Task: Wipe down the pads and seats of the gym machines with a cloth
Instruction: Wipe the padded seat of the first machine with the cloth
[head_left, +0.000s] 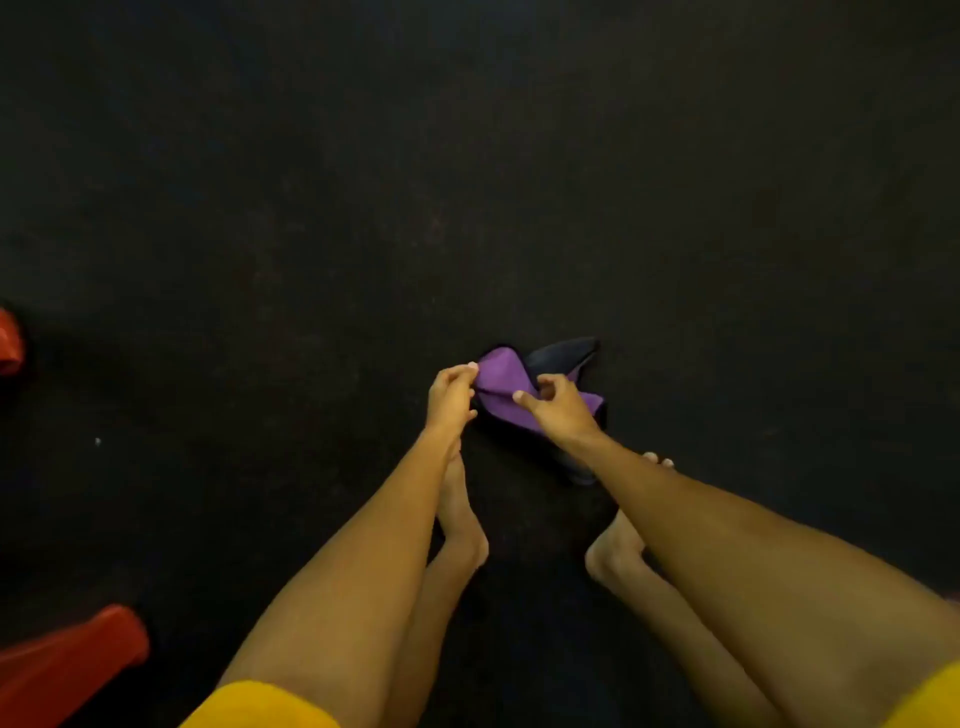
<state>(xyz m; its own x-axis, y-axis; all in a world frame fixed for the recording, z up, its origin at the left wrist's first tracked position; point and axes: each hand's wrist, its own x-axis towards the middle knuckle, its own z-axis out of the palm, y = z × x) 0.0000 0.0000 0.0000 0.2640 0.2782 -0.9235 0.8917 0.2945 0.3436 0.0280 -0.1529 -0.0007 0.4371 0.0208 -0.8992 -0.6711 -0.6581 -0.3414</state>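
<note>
Two yellow fabric sleeves (260, 706) sit nearest, with a glossy red moulded piece (67, 660) low at the left and bare feet (460, 514) planted on the dark matte floor (467, 156). Further out, the left hand (451, 395) pinches the left edge of a soft purple cloth (498, 376) between thumb and fingertips. The right hand (558, 408) grips its right side with curled fingers, so the cloth hangs between both hands above the floor, a dark flap (563, 353) poking out beyond.

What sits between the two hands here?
Only the purple cloth: in the head view it spans from the left hand to the right hand, both holding it.
</note>
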